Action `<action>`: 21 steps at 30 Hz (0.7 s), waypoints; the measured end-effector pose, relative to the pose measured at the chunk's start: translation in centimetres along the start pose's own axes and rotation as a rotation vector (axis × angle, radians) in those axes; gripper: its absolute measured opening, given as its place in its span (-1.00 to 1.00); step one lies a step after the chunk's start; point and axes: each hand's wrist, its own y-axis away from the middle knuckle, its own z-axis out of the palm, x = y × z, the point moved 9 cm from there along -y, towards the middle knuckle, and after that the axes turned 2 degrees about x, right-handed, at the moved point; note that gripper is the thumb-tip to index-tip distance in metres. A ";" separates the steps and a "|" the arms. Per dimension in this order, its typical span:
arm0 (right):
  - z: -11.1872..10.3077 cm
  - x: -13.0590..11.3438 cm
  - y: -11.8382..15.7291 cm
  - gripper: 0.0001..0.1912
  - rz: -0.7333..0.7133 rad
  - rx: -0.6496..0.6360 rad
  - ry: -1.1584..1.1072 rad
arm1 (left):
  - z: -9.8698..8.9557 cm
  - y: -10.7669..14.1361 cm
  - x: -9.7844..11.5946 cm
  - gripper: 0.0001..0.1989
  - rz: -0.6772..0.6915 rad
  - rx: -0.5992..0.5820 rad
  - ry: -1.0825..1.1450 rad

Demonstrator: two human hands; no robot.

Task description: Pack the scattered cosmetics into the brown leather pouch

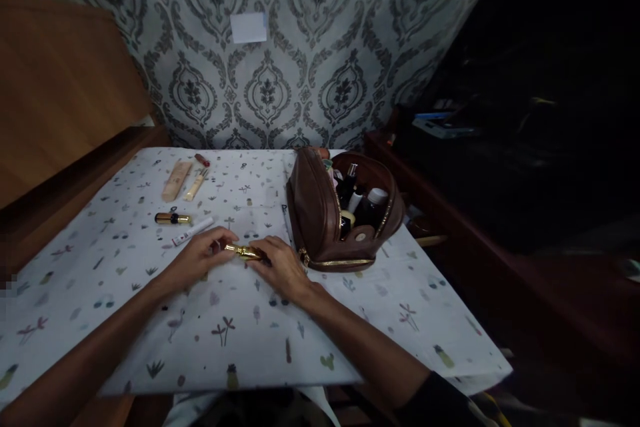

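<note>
Between my two hands is a shiny gold cosmetic tube [243, 251], lying sideways just above the patterned tabletop. The fingers of my left hand [207, 251] pinch its left end. My right hand [283, 267] is closed round its right end, hiding part of it. Just beyond my left hand lies a white tube [193, 231], and left of that a brown and black tube with a gold end [173, 219]. To the right of my right hand stands an open brown bag [317, 207] holding several bottles and cosmetics.
A beige flat tube [177, 181], a slim cream tube [196, 185] and a small red item [202, 160] lie at the table's back left. A wooden panel [65, 87] rises at left. Dark furniture [450, 207] stands at right. Patterned wallpaper [320, 80] is behind.
</note>
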 end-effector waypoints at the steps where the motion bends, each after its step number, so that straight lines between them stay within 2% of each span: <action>1: -0.1 0.0 0.1 -0.76 -0.002 0.006 0.018 | -0.1 -0.3 0.7 -0.70 0.020 0.011 0.014; 5: -0.5 -0.1 0.2 -0.81 0.015 0.019 0.050 | 0.2 -1.6 3.9 -0.73 0.137 0.068 -0.047; 8: -0.7 -0.1 0.1 -0.87 0.032 0.008 0.002 | 0.9 -2.4 5.0 -0.72 0.180 0.098 -0.088; 16: -1.1 0.5 0.3 -0.76 0.117 0.051 -0.075 | 1.0 -2.8 1.9 -0.55 0.018 0.217 -0.041; 21: -1.0 0.5 0.3 -0.78 0.116 0.044 -0.075 | 1.0 -2.8 1.8 -0.59 0.028 0.199 0.005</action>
